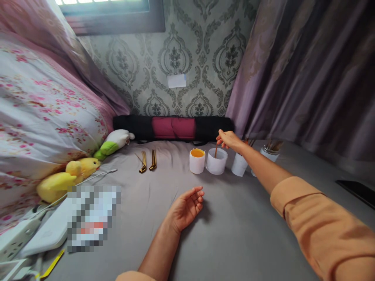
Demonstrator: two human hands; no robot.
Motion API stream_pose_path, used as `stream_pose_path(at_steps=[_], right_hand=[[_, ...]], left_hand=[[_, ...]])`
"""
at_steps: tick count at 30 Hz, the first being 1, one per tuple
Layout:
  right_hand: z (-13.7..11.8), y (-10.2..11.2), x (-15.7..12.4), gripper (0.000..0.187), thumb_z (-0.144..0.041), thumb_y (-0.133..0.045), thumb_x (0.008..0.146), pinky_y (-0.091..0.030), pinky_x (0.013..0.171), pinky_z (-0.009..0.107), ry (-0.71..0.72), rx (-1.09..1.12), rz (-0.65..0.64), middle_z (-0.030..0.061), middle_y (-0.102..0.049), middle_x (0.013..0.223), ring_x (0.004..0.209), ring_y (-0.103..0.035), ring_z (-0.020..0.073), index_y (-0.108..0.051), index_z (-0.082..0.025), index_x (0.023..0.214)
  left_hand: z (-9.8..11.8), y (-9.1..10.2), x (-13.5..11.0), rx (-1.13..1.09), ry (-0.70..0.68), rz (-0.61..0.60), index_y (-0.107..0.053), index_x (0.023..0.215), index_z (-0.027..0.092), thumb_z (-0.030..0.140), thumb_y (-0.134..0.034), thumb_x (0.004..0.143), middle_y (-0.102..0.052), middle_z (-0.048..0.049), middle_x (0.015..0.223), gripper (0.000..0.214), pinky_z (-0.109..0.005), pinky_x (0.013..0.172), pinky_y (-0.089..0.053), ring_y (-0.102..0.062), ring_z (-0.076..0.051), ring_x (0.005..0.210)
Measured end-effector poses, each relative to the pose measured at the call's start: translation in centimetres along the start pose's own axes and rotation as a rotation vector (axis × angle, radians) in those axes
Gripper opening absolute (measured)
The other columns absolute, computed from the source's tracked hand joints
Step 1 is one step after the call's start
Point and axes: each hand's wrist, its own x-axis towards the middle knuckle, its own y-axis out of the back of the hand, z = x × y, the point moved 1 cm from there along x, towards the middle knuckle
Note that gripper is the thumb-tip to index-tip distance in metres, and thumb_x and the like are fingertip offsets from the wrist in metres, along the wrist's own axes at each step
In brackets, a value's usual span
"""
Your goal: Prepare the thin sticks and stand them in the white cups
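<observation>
My right hand [227, 138] is closed on a thin brown paintbrush [216, 151], held upright with its lower end inside a white tub [216, 166]. The tub's contents look pale, and the brush tip is hidden. Just left of it stands a smaller white tub [197, 164] holding orange-yellow paint [198, 153]. My left hand [187, 208] rests palm up on the grey sheet [234, 226] in front of the tubs, fingers loosely curled and holding nothing. Beneath my right forearm are a white cup [239, 166] and a jar [268, 154] with several brush-like sticks, both partly covered.
Two gold-coloured metal pieces [142, 162] [152, 160] lie left of the tubs. A black and maroon roll [173, 128] lies along the wall. Plush toys [58, 185], a cable, a white power strip [17, 240] and a blurred packet [96, 218] are at left; a dark flat object [357, 193] is at right.
</observation>
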Motion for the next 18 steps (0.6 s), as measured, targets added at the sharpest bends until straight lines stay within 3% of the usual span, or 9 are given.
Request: stream_pose_path(at_steps=[18], right_hand=[[0.0,0.1,-1.0,0.038,-0.037,-0.037,0.087,-0.033,0.035,0.019,-0.023,-0.09,0.025,0.0097,-0.068,0.077,0.038,-0.05,0.0065,-0.062,-0.01,0.079]], left_hand=[[0.0,-0.1,0.0,-0.009,0.006,0.007,-0.057,0.094,0.008,0.014,-0.054,0.077,-0.06,-0.0055,0.075,0.018,-0.017,0.053,-0.043,-0.055,-0.008,0.061]])
